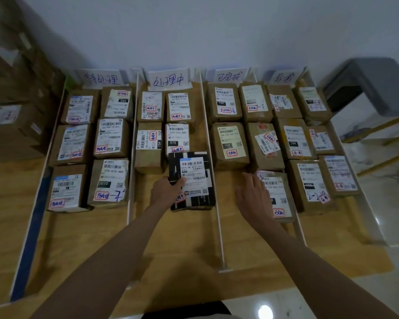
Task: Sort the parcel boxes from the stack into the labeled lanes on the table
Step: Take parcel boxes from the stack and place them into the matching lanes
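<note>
A black parcel box with white stripes and a white label lies in the second lane, behind two rows of brown boxes. My left hand grips its near left edge, thumb on top. My right hand rests with straight fingers on a brown parcel box at the front of the third lane. Four lanes split by white dividers hold several labelled brown boxes. Handwritten lane signs stand at the back.
A stack of brown boxes stands at the left, beside the wooden table. A grey stool and yellow-framed rack are at the right. A white wall is behind the lanes.
</note>
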